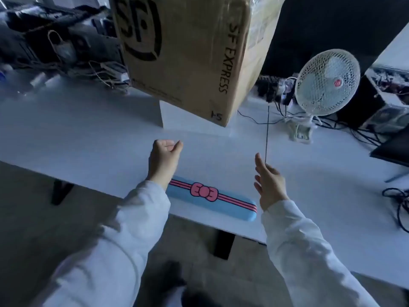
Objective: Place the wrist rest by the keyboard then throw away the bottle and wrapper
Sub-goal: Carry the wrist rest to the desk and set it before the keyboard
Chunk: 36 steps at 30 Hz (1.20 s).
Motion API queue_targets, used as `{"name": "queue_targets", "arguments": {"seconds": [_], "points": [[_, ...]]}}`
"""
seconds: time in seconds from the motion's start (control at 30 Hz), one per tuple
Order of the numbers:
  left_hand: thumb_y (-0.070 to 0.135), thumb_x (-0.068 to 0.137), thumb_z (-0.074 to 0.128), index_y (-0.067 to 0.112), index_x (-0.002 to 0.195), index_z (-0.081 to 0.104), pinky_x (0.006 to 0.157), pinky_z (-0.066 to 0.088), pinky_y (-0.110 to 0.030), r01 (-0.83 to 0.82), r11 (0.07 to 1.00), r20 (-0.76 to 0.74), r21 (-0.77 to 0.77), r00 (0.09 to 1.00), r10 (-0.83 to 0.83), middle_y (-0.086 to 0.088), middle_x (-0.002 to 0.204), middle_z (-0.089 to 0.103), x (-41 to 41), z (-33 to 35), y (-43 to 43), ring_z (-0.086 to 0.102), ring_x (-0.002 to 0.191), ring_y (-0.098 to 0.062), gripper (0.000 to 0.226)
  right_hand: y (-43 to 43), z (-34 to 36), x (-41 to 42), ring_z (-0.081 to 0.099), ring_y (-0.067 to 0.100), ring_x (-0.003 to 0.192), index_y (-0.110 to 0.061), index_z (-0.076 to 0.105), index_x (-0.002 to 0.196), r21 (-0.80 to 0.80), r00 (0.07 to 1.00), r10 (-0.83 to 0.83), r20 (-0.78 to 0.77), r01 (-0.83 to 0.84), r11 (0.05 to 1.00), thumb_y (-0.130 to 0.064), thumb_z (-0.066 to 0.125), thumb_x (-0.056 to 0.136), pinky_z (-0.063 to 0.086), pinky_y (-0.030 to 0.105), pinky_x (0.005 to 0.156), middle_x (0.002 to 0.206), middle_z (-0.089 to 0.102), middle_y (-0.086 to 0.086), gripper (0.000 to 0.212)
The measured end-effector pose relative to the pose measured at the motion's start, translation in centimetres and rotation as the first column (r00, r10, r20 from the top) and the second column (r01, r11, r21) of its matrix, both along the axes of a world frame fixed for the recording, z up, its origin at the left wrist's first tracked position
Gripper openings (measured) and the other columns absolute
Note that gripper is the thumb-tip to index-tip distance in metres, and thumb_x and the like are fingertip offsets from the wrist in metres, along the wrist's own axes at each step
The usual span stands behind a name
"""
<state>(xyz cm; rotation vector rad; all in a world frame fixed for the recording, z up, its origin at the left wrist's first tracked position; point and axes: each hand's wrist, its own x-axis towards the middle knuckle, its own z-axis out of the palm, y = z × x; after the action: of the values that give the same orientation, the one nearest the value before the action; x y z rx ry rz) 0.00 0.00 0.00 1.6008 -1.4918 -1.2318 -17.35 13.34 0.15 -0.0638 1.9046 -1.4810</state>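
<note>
A light blue wrist rest (223,206) with pink stripes and a pink bow lies along the near edge of the white table (88,134). My left hand (164,157) hovers above the rest's left end, fingers loosely curled, holding nothing. My right hand (269,185) is just beyond the rest's right end, fingers spread, empty. No keyboard, bottle or wrapper is clearly visible.
A large brown cardboard box (192,54) marked SF Express stands on a white block at the table's middle back. A white desk fan (327,82) and tangled cables (287,116) sit at the right. Clutter and wires fill the far left. A thin dark rod (267,134) lies near my right hand.
</note>
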Motion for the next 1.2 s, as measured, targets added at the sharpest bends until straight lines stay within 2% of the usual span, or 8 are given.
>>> {"name": "queue_targets", "arguments": {"seconds": [0.07,0.23,0.27,0.37,0.43,0.7,0.97,1.2], "points": [[0.036,0.081,0.061,0.003,0.114,0.055,0.097,0.043,-0.035,-0.014,0.998,0.056,0.056,0.998,0.011,-0.014,0.121,0.064,0.4,-1.9,-0.2,0.057,0.114,-0.031,0.047,0.2,-2.4,-0.2,0.054,0.023,0.091,-0.001,0.063,0.111,0.068,0.998,-0.044,-0.049,0.047,0.997,-0.042,0.065,0.077,0.046,0.034,0.090,0.084,0.061,0.004,0.052],[0.044,0.073,0.068,0.006,0.126,0.047,0.108,0.036,-0.042,-0.004,0.980,0.147,0.198,0.989,-0.025,-0.017,0.134,0.052,1.9,-7.7,-1.0,0.046,0.128,-0.032,0.068,1.7,-9.3,-0.2,0.042,0.019,0.084,-0.018,0.053,0.074,0.259,0.987,-0.151,-0.048,0.158,0.953,-0.039,0.067,0.076,0.037,0.024,0.060,0.071,0.049,0.000,0.025],[0.049,0.070,0.069,0.007,0.126,0.049,0.107,0.038,-0.041,-0.011,0.976,0.164,0.216,0.986,-0.026,-0.018,0.133,0.053,2.2,-8.5,-1.4,0.046,0.127,-0.034,0.072,1.8,-9.9,0.0,0.048,0.021,0.088,-0.017,0.057,0.079,0.301,0.985,-0.164,-0.055,0.173,0.938,-0.038,0.067,0.076,0.040,0.027,0.065,0.077,0.055,0.003,0.024],[0.058,0.061,0.070,0.011,0.121,0.054,0.099,0.042,-0.041,-0.025,0.960,0.241,0.278,0.970,-0.044,-0.018,0.127,0.057,3.2,-11.2,-2.5,0.049,0.122,-0.037,0.078,1.6,-12.1,0.6,0.054,0.030,0.118,-0.005,0.054,0.120,0.425,0.973,-0.211,-0.098,0.233,0.875,-0.042,0.071,0.071,0.038,0.036,0.104,0.122,0.062,0.012,0.064],[0.053,0.064,0.072,0.013,0.126,0.050,0.101,0.040,-0.041,-0.033,0.949,0.291,0.315,0.955,-0.063,-0.017,0.132,0.054,3.4,-12.5,-3.3,0.045,0.125,-0.037,0.077,1.3,-12.9,1.0,0.050,0.033,0.122,-0.006,0.052,0.123,0.470,0.970,-0.216,-0.112,0.244,0.848,-0.045,0.073,0.068,0.035,0.040,0.109,0.127,0.060,0.015,0.071],[0.051,0.067,0.071,0.007,0.129,0.048,0.110,0.033,-0.041,0.039,0.933,0.377,0.358,0.908,-0.183,-0.014,0.134,0.055,4.1,-14.8,-6.0,0.044,0.130,-0.032,0.079,0.5,-14.6,1.1,0.045,0.038,0.119,-0.012,0.057,0.120,0.633,0.982,-0.167,-0.088,0.184,0.752,-0.058,0.071,0.059,0.040,0.042,0.101,0.116,0.055,0.017,0.077],[0.040,0.058,0.080,0.002,0.107,0.059,0.095,0.047,-0.041,0.110,0.904,0.276,0.413,0.931,-0.239,-0.014,0.109,0.068,5.4,-15.9,-7.3,0.061,0.106,-0.032,0.065,0.5,-14.8,0.3,0.045,0.037,0.118,-0.014,0.062,0.115,0.665,0.987,-0.135,-0.084,0.156,0.730,-0.049,0.071,0.065,0.040,0.041,0.102,0.122,0.057,0.020,0.062],[0.014,0.072,0.075,0.014,0.105,0.042,0.088,0.037,-0.030,0.113,0.926,0.061,0.361,0.988,-0.144,-0.006,0.108,0.053,6.0,-15.7,-5.8,0.050,0.100,-0.021,0.046,0.4,-14.4,-0.2,0.054,0.027,0.086,0.009,0.058,0.110,0.444,0.967,-0.254,-0.003,0.228,0.866,-0.008,0.073,0.071,0.050,0.040,0.086,0.094,0.057,0.015,0.045]]}}
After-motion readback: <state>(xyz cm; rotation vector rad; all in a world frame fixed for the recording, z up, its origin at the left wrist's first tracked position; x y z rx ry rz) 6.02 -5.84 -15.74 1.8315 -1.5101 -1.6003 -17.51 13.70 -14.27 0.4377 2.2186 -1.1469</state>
